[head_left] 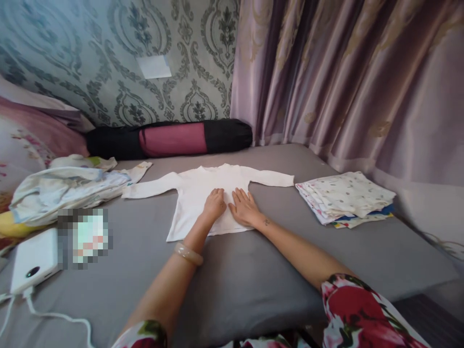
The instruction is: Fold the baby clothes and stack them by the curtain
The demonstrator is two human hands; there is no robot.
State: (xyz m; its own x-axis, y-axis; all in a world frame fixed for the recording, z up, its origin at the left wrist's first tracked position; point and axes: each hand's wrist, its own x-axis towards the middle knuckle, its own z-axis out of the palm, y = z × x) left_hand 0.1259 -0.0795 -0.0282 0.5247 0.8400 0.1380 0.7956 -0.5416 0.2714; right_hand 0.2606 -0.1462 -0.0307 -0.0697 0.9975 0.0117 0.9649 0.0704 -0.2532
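White shirt [194,200] lies at frame center, flat on the gray sheet [282,241], both my hands on it. My left hand [216,204] sits palm down on the front, fingers together and a little bent, no cloth visibly gathered in it. My right hand [244,207] is just beside it, palm down, fingers loosely spread, pinching nothing I can see. Progress, as I judge it: the spreading out looks mostly done, with the body flat, both shirt sleeves stretched out sideways and the neckline toward the top of the frame; no fold made in it yet. At right of frame, a stack of folded cloths [348,195] is done, layers squared up loosely. At left, a rumpled clothes pile [72,188] lies unsorted, so that part looks left over. Materials: shirt is thin, soft-looking knit, plain, slightly wavy along the hem; top cloth of the stack is white with small printed marks, blue showing beneath. Sheet is smooth and matte. Long rounded bag [172,138], black with a maroon middle, lies along the wall; pleated mauve curtain [311,72] hangs upper right. Lower left: boxy white power bank [36,258], glossy, cable [60,316] plugged in. Hard, smooth, pale bangle [188,254] circles my left wrist.
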